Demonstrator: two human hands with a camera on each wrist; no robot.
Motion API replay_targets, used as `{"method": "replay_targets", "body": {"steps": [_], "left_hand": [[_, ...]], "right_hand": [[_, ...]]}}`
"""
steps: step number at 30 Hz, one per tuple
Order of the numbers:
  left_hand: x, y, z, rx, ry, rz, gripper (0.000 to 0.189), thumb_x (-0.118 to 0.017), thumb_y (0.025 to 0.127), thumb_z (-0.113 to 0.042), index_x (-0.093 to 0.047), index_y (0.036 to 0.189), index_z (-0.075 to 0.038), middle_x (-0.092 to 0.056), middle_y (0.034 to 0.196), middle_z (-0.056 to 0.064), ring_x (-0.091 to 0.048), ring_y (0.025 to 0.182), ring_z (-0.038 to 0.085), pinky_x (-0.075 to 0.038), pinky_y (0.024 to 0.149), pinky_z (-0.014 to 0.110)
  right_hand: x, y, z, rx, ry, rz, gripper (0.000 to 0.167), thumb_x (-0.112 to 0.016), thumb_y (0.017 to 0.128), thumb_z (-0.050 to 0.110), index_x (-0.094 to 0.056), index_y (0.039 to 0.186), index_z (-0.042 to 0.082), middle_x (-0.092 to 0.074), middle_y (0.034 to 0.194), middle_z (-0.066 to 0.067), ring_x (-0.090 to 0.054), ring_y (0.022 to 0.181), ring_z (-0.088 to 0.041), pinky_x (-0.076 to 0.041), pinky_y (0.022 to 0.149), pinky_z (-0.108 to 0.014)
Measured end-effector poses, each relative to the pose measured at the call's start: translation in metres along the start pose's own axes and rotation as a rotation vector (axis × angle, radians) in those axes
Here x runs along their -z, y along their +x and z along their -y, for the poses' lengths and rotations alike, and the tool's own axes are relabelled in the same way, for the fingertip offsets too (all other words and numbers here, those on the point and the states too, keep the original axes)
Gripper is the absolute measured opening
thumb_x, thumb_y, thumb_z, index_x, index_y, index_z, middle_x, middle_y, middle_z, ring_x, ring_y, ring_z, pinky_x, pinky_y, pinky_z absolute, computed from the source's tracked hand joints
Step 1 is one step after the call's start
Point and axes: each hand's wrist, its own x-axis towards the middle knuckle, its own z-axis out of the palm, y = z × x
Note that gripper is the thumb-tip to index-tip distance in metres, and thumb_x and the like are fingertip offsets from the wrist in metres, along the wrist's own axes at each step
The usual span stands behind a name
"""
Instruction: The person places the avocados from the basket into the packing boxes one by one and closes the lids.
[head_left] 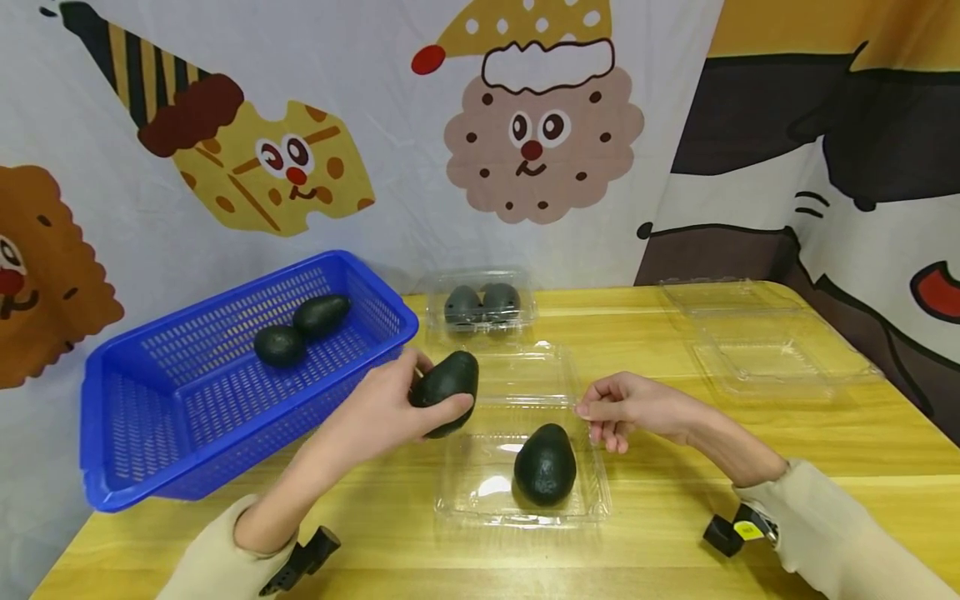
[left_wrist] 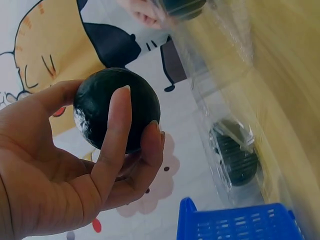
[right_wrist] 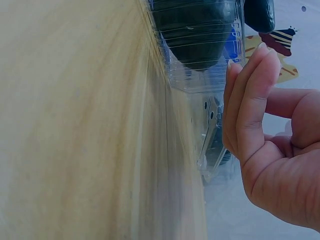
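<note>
The yellow wood-grain desk (head_left: 652,542) carries a blue perforated plastic basket (head_left: 191,479). To its right lies an open, clear plastic hinged container (head_left: 480,471). The left hand (head_left: 382,408) grips a dark green, pear-shaped avocado (head_left: 453,379) above the container's left side; the right hand (head_left: 637,408) bends its fingers at the right edge, whether pinching I cannot tell. Another dark avocado (head_left: 545,467) sits inside.

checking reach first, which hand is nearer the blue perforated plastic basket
Left. The left hand, holding a dark green rounded avocado, is just outside the basket, near its right end; the right hand is farther right, at an open clear plastic container's right edge.
</note>
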Motion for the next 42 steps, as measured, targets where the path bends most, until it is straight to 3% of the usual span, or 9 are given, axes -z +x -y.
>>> {"method": "replay_targets", "body": {"steps": [9, 15, 26, 42], "left_hand": [[-0.017, 0.004, -0.004, -0.004, 0.130, -0.027, 0.048, -0.076, 0.087, -0.050, -0.057, 0.097, -0.007, -0.058, 0.088, 0.006, -0.057, 0.066, 0.017, -0.048, 0.056, 0.033], [-0.030, 0.006, -0.005, -0.021, 0.197, -0.044, 0.050, -0.078, 0.084, -0.051, -0.059, 0.098, -0.006, -0.057, 0.091, 0.006, -0.054, 0.074, 0.018, -0.048, 0.058, 0.031], [-0.049, 0.011, -0.007, -0.073, 0.259, 0.012, 0.064, -0.078, 0.082, -0.056, -0.062, 0.109, 0.000, -0.060, 0.096, 0.008, -0.056, 0.072, 0.015, -0.049, 0.059, 0.029], [-0.069, 0.013, -0.003, -0.068, 0.274, 0.079, 0.069, -0.078, 0.079, -0.062, -0.062, 0.107, -0.001, -0.059, 0.101, 0.012, -0.055, 0.071, 0.017, -0.048, 0.057, 0.030]], "right_hand": [[0.000, 0.001, 0.000, -0.003, -0.011, -0.004, 0.035, -0.061, 0.103, 0.019, -0.057, 0.107, -0.015, -0.067, 0.082, -0.015, -0.062, 0.059, -0.012, -0.055, 0.055, -0.024], [0.001, 0.001, -0.001, -0.001, -0.010, -0.002, 0.035, -0.061, 0.103, 0.019, -0.056, 0.107, -0.015, -0.067, 0.082, -0.016, -0.062, 0.059, -0.013, -0.055, 0.055, -0.024], [0.001, 0.001, -0.001, 0.000, 0.001, 0.003, 0.035, -0.060, 0.103, 0.019, -0.056, 0.108, -0.016, -0.067, 0.082, -0.015, -0.061, 0.059, -0.012, -0.055, 0.054, -0.023], [0.000, 0.001, 0.000, 0.001, -0.004, 0.002, 0.035, -0.060, 0.103, 0.019, -0.056, 0.108, -0.016, -0.066, 0.081, -0.014, -0.061, 0.059, -0.012, -0.055, 0.054, -0.023]]}}
